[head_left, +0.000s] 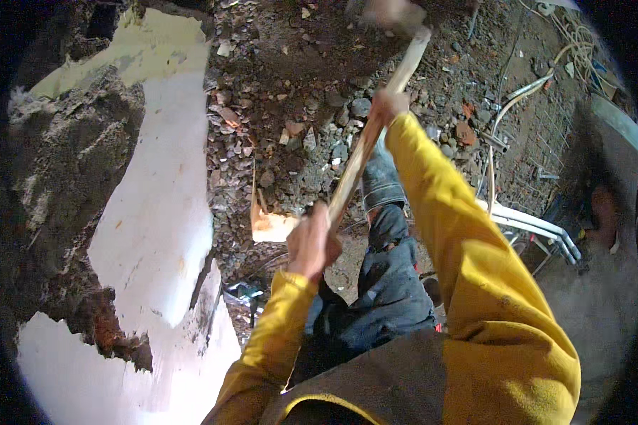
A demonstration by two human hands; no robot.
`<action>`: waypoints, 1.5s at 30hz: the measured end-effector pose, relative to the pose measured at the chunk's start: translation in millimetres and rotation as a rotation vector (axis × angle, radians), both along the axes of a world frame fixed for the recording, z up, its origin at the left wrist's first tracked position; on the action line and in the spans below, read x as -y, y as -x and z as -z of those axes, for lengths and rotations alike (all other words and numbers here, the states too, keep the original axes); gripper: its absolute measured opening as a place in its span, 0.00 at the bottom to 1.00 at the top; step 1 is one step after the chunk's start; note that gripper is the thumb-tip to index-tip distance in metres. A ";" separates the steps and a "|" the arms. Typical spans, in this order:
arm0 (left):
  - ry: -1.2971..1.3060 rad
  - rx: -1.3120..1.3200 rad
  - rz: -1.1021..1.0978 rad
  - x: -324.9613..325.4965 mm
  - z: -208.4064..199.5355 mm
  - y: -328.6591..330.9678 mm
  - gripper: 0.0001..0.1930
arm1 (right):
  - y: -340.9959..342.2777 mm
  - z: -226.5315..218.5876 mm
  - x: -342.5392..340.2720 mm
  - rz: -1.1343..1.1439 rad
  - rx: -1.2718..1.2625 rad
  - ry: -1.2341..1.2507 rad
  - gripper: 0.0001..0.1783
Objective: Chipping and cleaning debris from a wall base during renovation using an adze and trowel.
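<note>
My hands are wrapped round the long wooden handle of a sledgehammer [361, 152], which slants up and to the right across the middle. Its head [388, 14] is smeared by motion at the upper edge. My left hand [312, 242] is closed on the lower end of the handle. Higher up, nearer the head, my right hand [390, 106] is closed on it too. To the left stands a wall [166, 170] with broken white plaster and a patch of yellowish coating. Rough grey-brown masonry [71, 163] shows where the plaster is gone.
Broken stone and brick rubble [298, 134] covers the ground ahead. A pale broken piece [273, 225] lies beside my left hand. My boot [383, 180] stands on the rubble. Hoses and cables [574, 46] run along the right, near white metal tubes [532, 221].
</note>
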State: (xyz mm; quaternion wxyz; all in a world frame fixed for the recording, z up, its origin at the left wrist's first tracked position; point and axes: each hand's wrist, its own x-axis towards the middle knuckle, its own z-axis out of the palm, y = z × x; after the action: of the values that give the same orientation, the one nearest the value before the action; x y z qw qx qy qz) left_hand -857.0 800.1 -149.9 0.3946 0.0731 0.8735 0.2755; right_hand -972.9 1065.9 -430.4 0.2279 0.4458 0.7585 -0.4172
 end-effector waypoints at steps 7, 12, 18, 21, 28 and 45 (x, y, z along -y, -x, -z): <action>-0.007 0.027 -0.176 66.0 -117.7 -113.0 0.25 | -85.7 -161.3 125.8 0.155 0.276 0.045 0.28; 0.013 0.217 -0.229 108.8 -173.8 -173.5 0.24 | -159.0 -212.0 189.6 -0.133 0.199 -0.132 0.25; 0.450 0.760 -0.135 172.2 -262.5 -227.7 0.19 | -299.6 -280.5 251.8 0.040 0.014 0.183 0.24; 0.371 0.710 -0.246 177.1 -283.6 -236.4 0.17 | -277.4 -328.4 251.5 0.172 0.085 0.296 0.23; 0.070 0.515 -0.360 107.8 -123.5 -191.4 0.16 | -154.0 -251.3 141.6 0.175 -0.307 0.242 0.22; -0.271 0.735 -0.413 97.4 -137.1 -135.7 0.24 | -105.3 -198.7 112.3 -0.765 0.343 -0.488 0.22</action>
State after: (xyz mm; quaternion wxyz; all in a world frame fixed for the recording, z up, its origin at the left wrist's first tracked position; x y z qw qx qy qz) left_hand -721.2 702.7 -12.8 0.6027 -0.1548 0.6273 0.4683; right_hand -867.7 953.6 -231.7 0.3753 0.2377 0.8953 -0.0340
